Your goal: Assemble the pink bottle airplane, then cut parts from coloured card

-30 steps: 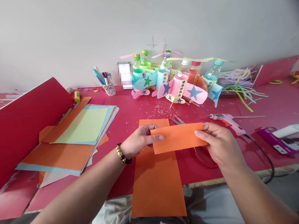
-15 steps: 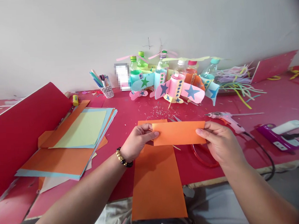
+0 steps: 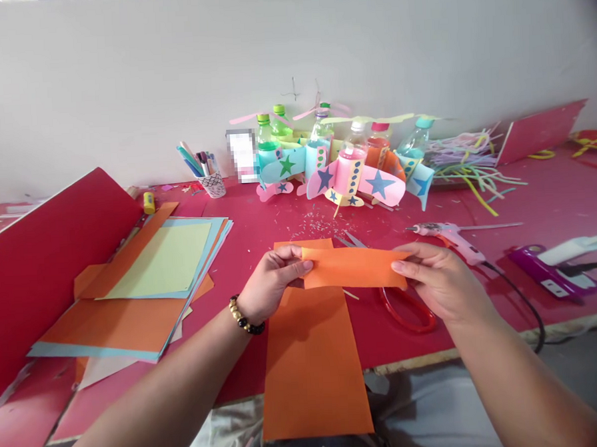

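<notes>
Stretched between my two hands is a small orange paper strip (image 3: 353, 267), slightly curved near its right end. My left hand (image 3: 276, 281) pinches its left end between thumb and fingers. The right end is pinched the same way by my right hand (image 3: 434, 276). Below the strip, a longer orange sheet (image 3: 314, 376) lies from the red table over its front edge toward my lap. A pair of scissors with red handles (image 3: 408, 321) rests on the table, partly hidden behind the strip and my right hand.
Paper-covered bottle planes (image 3: 350, 171) stand at the back, beside a pen cup (image 3: 212, 184). Coloured paper sheets (image 3: 155, 258) are stacked at left near a red board (image 3: 55, 263). On the right lie a pink glue gun (image 3: 449, 235) and a purple power strip (image 3: 552, 280).
The right end of the orange strip has bent and tilted a little in my right hand. Both hands keep their pinch. The view has shifted slightly.
</notes>
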`<action>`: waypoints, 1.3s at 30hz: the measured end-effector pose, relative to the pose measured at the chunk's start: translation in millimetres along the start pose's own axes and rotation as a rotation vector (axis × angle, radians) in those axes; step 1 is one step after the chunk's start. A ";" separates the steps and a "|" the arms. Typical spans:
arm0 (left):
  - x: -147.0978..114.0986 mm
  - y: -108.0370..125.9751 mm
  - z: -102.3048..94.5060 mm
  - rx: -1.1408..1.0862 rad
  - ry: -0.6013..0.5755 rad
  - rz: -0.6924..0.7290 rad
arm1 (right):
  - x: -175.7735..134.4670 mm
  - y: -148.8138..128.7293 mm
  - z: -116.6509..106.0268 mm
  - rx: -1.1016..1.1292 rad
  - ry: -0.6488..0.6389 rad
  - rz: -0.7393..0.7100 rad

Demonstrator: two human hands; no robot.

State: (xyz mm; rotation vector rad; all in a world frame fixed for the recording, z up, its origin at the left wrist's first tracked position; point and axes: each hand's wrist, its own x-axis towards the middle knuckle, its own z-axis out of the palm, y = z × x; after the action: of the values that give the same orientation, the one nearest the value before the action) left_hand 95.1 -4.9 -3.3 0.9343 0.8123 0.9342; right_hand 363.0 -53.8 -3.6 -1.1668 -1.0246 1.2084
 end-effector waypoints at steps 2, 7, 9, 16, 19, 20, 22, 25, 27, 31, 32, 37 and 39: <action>-0.1 0.2 -0.6 0.023 -0.029 0.009 | 1.0 0.8 -1.6 0.018 0.034 0.010; -1.1 2.5 -1.7 0.037 -0.073 0.027 | 2.9 2.8 -6.2 0.084 0.006 0.046; -1.8 3.7 -2.1 0.046 -0.085 0.030 | 3.3 3.5 -8.0 0.101 -0.001 0.048; -3.2 5.3 -2.8 0.038 -0.117 0.007 | 3.9 3.3 -11.5 0.079 -0.054 -0.054; -2.1 5.2 -2.2 0.027 -0.092 -0.008 | 4.5 3.7 -11.0 0.050 -0.084 -0.127; -1.7 5.2 -2.0 0.024 -0.087 -0.012 | 4.7 3.9 -10.6 0.042 -0.096 -0.146; -1.2 5.3 -1.5 0.023 -0.087 -0.021 | 5.1 4.5 -9.6 0.026 -0.118 -0.170; -1.0 5.1 -0.9 0.056 -0.107 -0.038 | 5.9 5.6 -8.9 0.004 -0.127 -0.192; -0.8 4.2 -0.8 0.093 -0.121 -0.043 | 6.2 6.3 -9.8 -0.020 -0.120 -0.204; 0.4 1.8 -2.4 0.093 -0.132 -0.032 | 6.9 7.0 -14.0 -0.062 -0.091 -0.226; 0.6 1.4 -3.0 0.085 -0.137 -0.030 | 7.2 7.1 -14.9 -0.071 -0.087 -0.227; 0.4 1.9 -3.3 0.087 -0.151 -0.016 | 8.8 6.6 -15.1 -0.087 -0.083 -0.204; 0.4 2.6 -2.3 0.094 -0.141 -0.013 | 8.6 5.1 -12.9 -0.076 -0.083 -0.178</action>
State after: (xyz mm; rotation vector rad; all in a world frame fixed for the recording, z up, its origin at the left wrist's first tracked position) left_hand 92.4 -3.2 -1.9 1.0632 0.7456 0.8147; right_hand 375.9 -46.7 -10.6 -1.0665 -1.2197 1.0919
